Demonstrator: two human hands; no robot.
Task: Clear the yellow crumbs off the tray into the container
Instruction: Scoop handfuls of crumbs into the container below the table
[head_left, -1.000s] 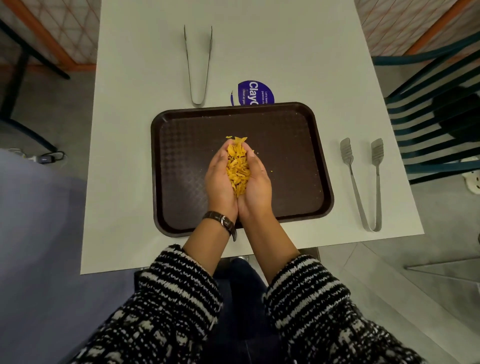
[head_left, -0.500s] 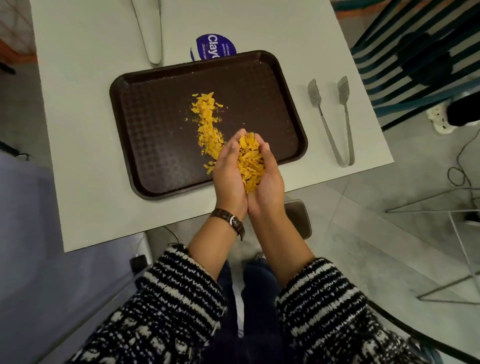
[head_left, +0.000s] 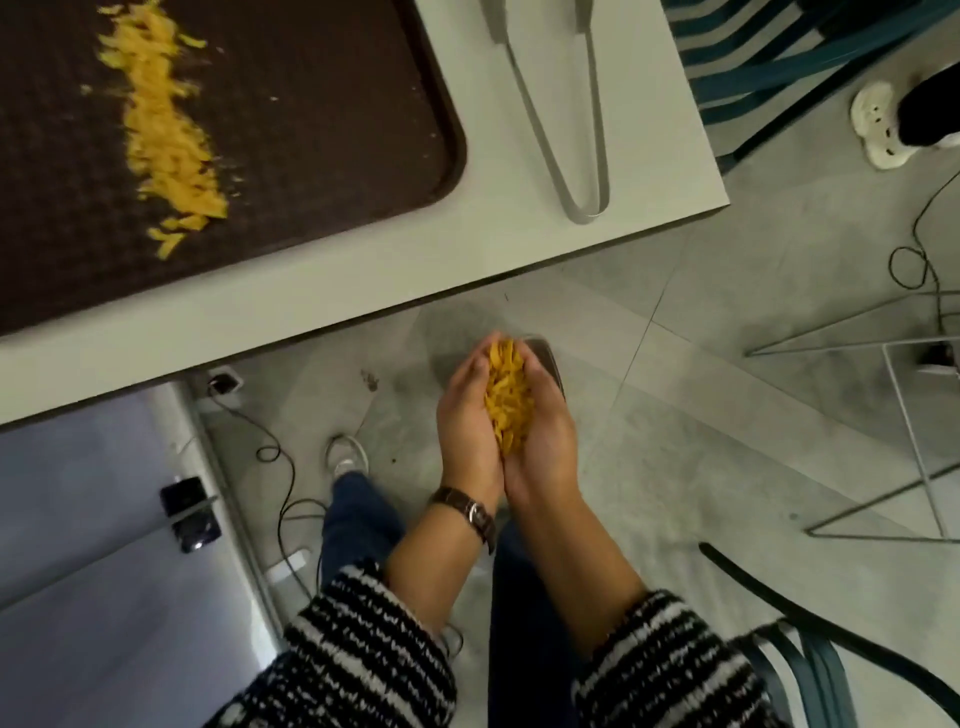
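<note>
My left hand and my right hand are cupped side by side below the table edge, holding a heap of yellow crumbs between the palms. Just beyond my fingertips a metal container stands on the floor, mostly hidden by my hands. On the table the dark brown tray still carries a long strip of yellow crumbs at the upper left.
Metal tongs lie on the white table right of the tray. Cables trail on the tiled floor by my shoe. A wire frame stands at right, a blue-slatted chair at the top right.
My cupped hands lifted a load of crumbs off the tray and carried it back past the table edge, down over the floor. A strip of crumbs stayed on the tray.
</note>
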